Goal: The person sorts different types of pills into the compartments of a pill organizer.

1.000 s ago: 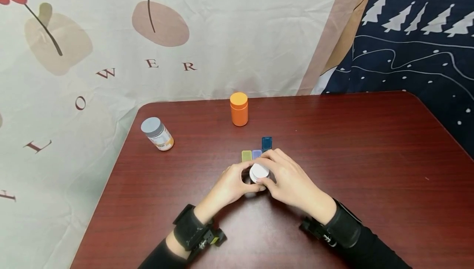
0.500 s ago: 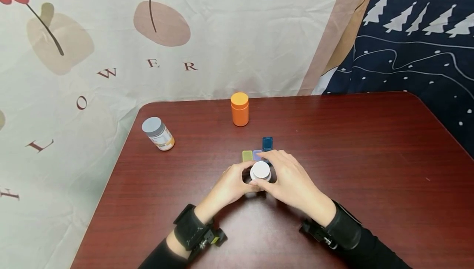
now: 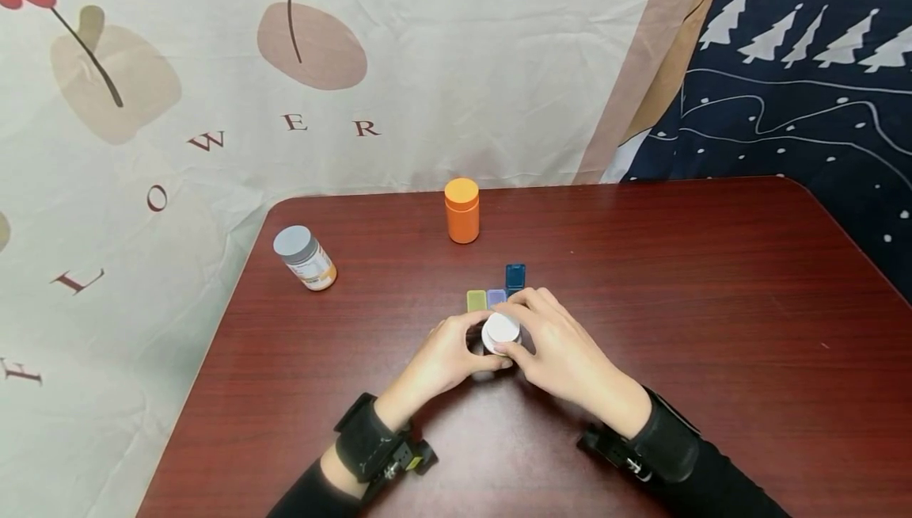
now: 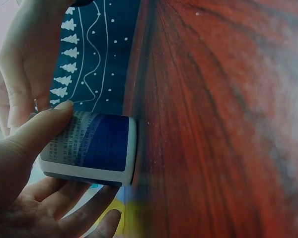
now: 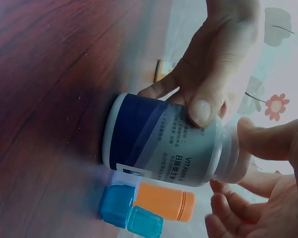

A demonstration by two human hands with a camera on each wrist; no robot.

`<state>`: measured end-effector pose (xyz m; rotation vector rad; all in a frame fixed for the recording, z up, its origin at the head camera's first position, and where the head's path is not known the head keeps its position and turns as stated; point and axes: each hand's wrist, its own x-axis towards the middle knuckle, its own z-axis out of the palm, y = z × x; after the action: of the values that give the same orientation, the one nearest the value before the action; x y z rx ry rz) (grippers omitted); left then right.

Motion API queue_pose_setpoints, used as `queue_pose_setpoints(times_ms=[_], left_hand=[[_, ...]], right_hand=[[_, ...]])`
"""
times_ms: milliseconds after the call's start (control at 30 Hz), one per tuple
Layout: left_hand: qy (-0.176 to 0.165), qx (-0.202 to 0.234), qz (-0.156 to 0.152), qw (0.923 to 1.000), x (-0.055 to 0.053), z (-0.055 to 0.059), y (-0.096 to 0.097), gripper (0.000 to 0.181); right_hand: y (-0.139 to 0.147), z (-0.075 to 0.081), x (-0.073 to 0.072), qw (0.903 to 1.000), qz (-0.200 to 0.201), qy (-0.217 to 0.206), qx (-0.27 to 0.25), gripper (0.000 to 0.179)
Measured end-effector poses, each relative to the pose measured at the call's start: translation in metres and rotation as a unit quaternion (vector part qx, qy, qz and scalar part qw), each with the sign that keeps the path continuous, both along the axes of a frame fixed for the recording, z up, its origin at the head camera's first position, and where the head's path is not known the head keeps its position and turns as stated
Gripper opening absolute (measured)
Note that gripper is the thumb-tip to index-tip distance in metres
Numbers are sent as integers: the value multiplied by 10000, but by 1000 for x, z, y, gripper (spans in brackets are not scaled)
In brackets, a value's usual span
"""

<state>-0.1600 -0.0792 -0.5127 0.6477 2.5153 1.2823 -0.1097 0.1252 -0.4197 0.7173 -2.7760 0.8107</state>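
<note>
A white vitamin bottle (image 5: 164,139) with a blue and white label stands upright on the table. My left hand (image 3: 447,353) holds its body, thumb on the near side and fingers on the far side. With thumb and fingers my right hand (image 3: 570,352) pinches the bottle's white cap (image 3: 502,328). Just beyond the bottle lies a pill organizer (image 3: 476,301), partly hidden by my hands, with yellow-green, purple and dark blue compartments. Its dark blue lid (image 3: 515,276) is swung up, and that compartment (image 5: 117,204) shows in the right wrist view.
An orange bottle (image 3: 462,217) with a yellow-orange cap stands near the table's back edge. At the back left is a white bottle (image 3: 310,266) with a grey lid. The table (image 3: 677,280) is reddish-brown wood, with printed cloths (image 3: 442,66) behind it.
Half a second ago my right fingers were spread wider around the cap; now they are closed in on it again, as one second ago. My left hand and the bottle stay in place.
</note>
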Motion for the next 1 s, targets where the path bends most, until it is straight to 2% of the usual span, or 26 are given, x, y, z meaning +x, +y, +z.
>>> queue_pose_setpoints(times_ms=[133, 300, 367, 400, 467, 533, 600, 700, 767, 833, 867, 900, 1000], left_hand=[[-27, 17, -24, 10000, 0, 0, -1, 67], [-116, -32, 33, 9999, -2, -1, 0, 68], [-163, -2, 51, 9999, 4, 18, 2, 63], [-121, 65, 27, 9999, 4, 18, 1, 62], [-172, 141, -12, 9998, 10, 33, 1, 56], [-75, 183, -56, 9998, 14, 40, 0, 53], [27, 175, -99, 9998, 14, 35, -1, 57], [83, 92, -80, 9999, 16, 41, 1, 59], [-50, 135, -67, 9999, 21, 55, 4, 59], [-70, 174, -62, 9998, 22, 59, 6, 57], [-162, 226, -40, 9996, 24, 65, 6, 56], [-28, 211, -59, 9998, 23, 61, 6, 55], [32, 145, -7, 9999, 24, 64, 5, 54]], right_hand=[[1, 2, 1, 9994, 297, 107, 155, 45], [2, 1, 0, 9964, 584, 502, 365, 46], [4, 1, -1, 9935, 737, 721, 483, 49], [4, 1, -1, 9918, 816, 819, 535, 50], [6, 0, -2, 9892, 928, 962, 608, 54], [7, 1, -2, 9886, 930, 996, 642, 58], [9, 4, -2, 9911, 832, 886, 535, 52], [18, 10, -5, 9963, 529, 590, 318, 41], [28, 16, -7, 9986, 303, 398, 186, 35], [40, 21, -10, 9996, 87, 210, 185, 33], [45, 24, -12, 9997, -12, 103, 225, 34], [50, 25, -14, 9996, -93, -6, 267, 34], [63, 29, -17, 9980, -264, -356, 443, 33]])
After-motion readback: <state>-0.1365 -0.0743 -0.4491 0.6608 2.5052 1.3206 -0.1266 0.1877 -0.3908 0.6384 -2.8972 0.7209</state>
